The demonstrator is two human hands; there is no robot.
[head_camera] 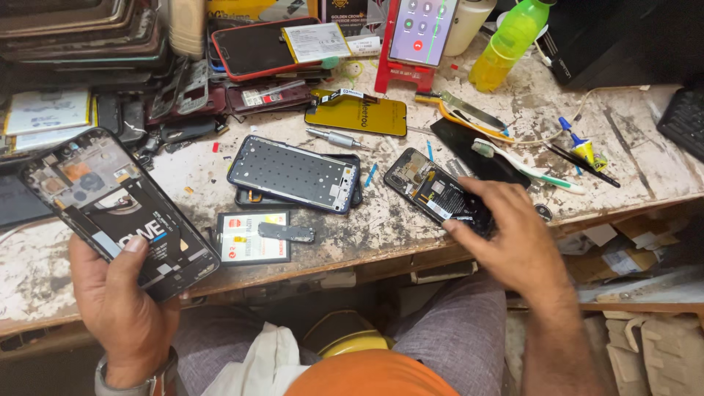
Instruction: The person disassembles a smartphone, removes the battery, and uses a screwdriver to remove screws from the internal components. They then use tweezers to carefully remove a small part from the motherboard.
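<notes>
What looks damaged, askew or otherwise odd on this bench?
The white bench top is badly chipped and stained. Both opened black phones, in the left hand and under the right hand, lack back covers. A white-and-green toothbrush lies among the parts.

An opened black smartphone body with exposed circuit boards and battery (pixel 117 209) tilts at eight o'clock, off the tabletop, while a second opened black phone with bared internals (pixel 436 192) lies flat at three o'clock.

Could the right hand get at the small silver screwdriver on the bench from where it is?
Probably yes: the right hand rests on an opened phone, and the screwdriver lies uncovered just beyond it.
</notes>
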